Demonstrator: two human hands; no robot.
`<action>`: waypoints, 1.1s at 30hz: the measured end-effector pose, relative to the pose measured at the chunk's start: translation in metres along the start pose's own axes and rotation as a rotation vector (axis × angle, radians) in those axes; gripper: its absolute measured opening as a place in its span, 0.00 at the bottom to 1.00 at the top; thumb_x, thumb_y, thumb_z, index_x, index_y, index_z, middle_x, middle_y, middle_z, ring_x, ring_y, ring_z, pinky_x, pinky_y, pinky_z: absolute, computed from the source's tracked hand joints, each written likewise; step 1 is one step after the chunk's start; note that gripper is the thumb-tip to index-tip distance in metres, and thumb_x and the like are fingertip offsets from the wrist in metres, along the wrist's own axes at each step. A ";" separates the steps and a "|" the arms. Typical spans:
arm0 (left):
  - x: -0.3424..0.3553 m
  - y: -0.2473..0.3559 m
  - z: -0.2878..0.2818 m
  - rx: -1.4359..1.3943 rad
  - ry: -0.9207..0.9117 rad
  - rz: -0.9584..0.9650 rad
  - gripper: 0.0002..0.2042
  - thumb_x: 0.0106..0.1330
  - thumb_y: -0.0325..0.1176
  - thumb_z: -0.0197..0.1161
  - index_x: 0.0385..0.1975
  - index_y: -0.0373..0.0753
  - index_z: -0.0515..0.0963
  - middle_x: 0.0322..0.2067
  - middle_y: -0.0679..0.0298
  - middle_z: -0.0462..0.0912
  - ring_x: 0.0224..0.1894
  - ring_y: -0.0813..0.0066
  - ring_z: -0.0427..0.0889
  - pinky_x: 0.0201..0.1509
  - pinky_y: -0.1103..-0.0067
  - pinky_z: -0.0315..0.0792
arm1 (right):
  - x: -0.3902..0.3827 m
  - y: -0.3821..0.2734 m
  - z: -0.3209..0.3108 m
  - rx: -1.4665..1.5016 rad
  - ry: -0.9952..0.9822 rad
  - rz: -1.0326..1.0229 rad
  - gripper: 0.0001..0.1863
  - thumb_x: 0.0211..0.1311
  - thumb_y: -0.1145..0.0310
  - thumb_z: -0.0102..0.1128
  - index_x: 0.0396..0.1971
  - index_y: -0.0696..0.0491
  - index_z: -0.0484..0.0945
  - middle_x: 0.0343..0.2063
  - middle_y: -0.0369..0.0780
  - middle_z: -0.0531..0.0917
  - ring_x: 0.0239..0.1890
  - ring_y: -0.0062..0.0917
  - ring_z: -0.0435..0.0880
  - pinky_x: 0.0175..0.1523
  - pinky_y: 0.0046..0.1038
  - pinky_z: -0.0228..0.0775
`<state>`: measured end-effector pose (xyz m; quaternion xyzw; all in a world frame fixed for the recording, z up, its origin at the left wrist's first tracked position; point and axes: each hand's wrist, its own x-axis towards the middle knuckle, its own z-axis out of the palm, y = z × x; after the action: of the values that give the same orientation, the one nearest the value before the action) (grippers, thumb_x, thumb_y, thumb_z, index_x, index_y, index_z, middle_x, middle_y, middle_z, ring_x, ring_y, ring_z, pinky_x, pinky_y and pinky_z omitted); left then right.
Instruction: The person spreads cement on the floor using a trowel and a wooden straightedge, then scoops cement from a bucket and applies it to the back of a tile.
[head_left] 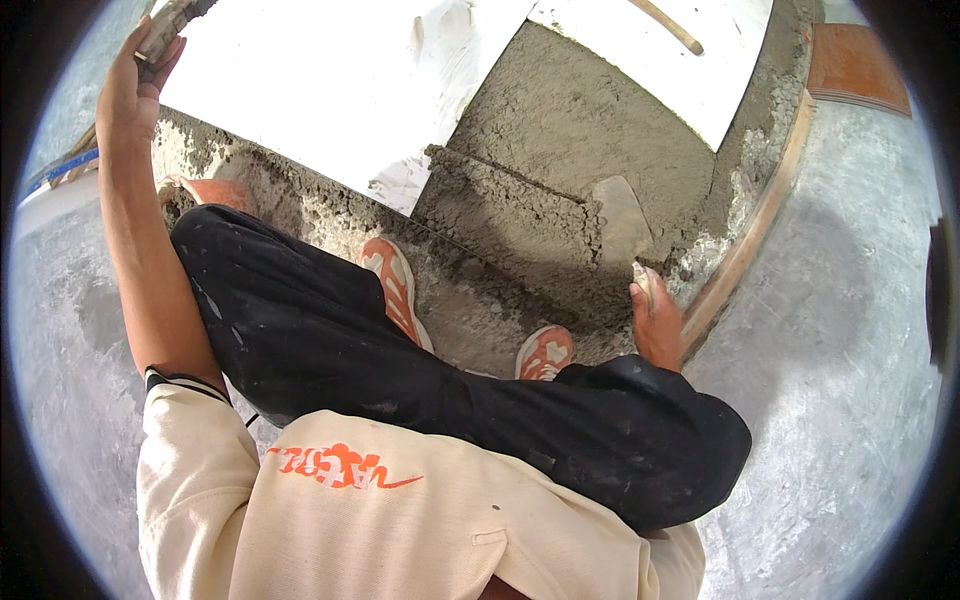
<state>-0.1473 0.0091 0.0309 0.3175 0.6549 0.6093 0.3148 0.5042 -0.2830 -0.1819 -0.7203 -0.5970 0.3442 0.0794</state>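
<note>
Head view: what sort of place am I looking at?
Most likely a construction or renovation site: white slabs, probably tiles, border rough grey material that looks like mortar, and the right hand holds a trowel over it.

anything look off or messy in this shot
Yes, slightly: grey smears mark the near corner of the left white tile, standing out against its bright face, perhaps from the mortar beside it.
</note>
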 end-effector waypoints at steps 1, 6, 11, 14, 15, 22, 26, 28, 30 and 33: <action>0.004 0.001 -0.007 0.012 -0.015 0.011 0.20 0.73 0.28 0.68 0.55 0.17 0.74 0.54 0.38 0.79 0.54 0.48 0.86 0.66 0.62 0.85 | 0.002 -0.005 0.006 0.023 -0.003 -0.036 0.25 0.79 0.54 0.57 0.64 0.57 0.77 0.53 0.57 0.85 0.55 0.55 0.85 0.58 0.45 0.76; 0.006 0.002 -0.019 -0.056 0.054 0.013 0.18 0.73 0.27 0.69 0.54 0.18 0.75 0.57 0.36 0.78 0.58 0.44 0.83 0.71 0.58 0.82 | 0.016 -0.038 0.025 -0.002 -0.116 -0.106 0.25 0.78 0.54 0.58 0.64 0.57 0.77 0.54 0.55 0.85 0.57 0.53 0.84 0.60 0.44 0.76; 0.006 0.001 -0.015 -0.069 0.041 0.013 0.19 0.73 0.27 0.68 0.54 0.17 0.73 0.57 0.36 0.77 0.58 0.43 0.83 0.70 0.58 0.82 | 0.029 -0.051 0.035 0.049 -0.144 -0.202 0.25 0.76 0.53 0.59 0.62 0.55 0.79 0.52 0.54 0.86 0.52 0.54 0.85 0.55 0.47 0.78; 0.007 0.004 -0.014 -0.088 0.042 0.021 0.18 0.74 0.27 0.67 0.53 0.18 0.73 0.56 0.36 0.78 0.58 0.43 0.83 0.69 0.57 0.83 | 0.027 -0.039 0.037 0.036 0.011 -0.300 0.23 0.75 0.55 0.60 0.61 0.53 0.79 0.47 0.51 0.87 0.49 0.51 0.86 0.51 0.47 0.79; 0.005 0.005 -0.014 -0.077 0.042 0.029 0.17 0.74 0.27 0.67 0.53 0.18 0.74 0.57 0.36 0.77 0.58 0.43 0.83 0.69 0.56 0.83 | 0.024 -0.040 0.035 0.016 0.001 -0.306 0.22 0.75 0.56 0.62 0.61 0.52 0.80 0.46 0.49 0.86 0.48 0.49 0.86 0.49 0.45 0.80; -0.005 0.007 -0.004 -0.081 0.053 0.024 0.16 0.75 0.26 0.65 0.53 0.18 0.75 0.57 0.37 0.77 0.58 0.43 0.84 0.68 0.55 0.84 | -0.004 -0.052 0.014 -0.318 -0.128 -0.602 0.24 0.65 0.56 0.73 0.59 0.45 0.82 0.39 0.41 0.82 0.41 0.39 0.86 0.44 0.40 0.79; -0.030 0.013 0.011 -0.058 0.122 0.061 0.14 0.73 0.33 0.67 0.51 0.31 0.79 0.44 0.54 0.81 0.41 0.61 0.85 0.48 0.69 0.87 | 0.075 -0.056 0.020 -0.240 0.182 -0.673 0.22 0.72 0.58 0.63 0.63 0.45 0.80 0.39 0.46 0.81 0.40 0.47 0.85 0.41 0.46 0.79; -0.045 0.021 0.020 -0.025 0.167 0.102 0.12 0.74 0.36 0.66 0.50 0.35 0.81 0.39 0.60 0.83 0.35 0.68 0.86 0.41 0.74 0.87 | 0.126 -0.118 -0.002 -0.265 -0.064 -0.518 0.22 0.76 0.57 0.60 0.66 0.43 0.78 0.44 0.47 0.84 0.43 0.47 0.86 0.44 0.46 0.81; -0.039 0.024 0.015 -0.016 0.165 0.065 0.12 0.75 0.35 0.65 0.50 0.35 0.81 0.39 0.60 0.83 0.34 0.70 0.85 0.41 0.74 0.87 | 0.179 -0.148 0.003 -0.334 -0.226 -0.502 0.23 0.78 0.53 0.58 0.67 0.42 0.77 0.46 0.46 0.86 0.43 0.45 0.87 0.47 0.45 0.82; -0.047 0.026 0.020 -0.014 0.115 0.081 0.11 0.75 0.35 0.64 0.49 0.35 0.81 0.39 0.60 0.83 0.32 0.71 0.84 0.41 0.75 0.86 | 0.229 -0.188 0.018 -0.514 -0.245 -0.669 0.24 0.78 0.49 0.56 0.68 0.41 0.77 0.45 0.43 0.87 0.42 0.42 0.88 0.49 0.45 0.82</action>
<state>-0.1020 -0.0151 0.0570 0.3058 0.6543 0.6434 0.2538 0.3535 -0.0275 -0.1887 -0.4376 -0.8686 0.2229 -0.0666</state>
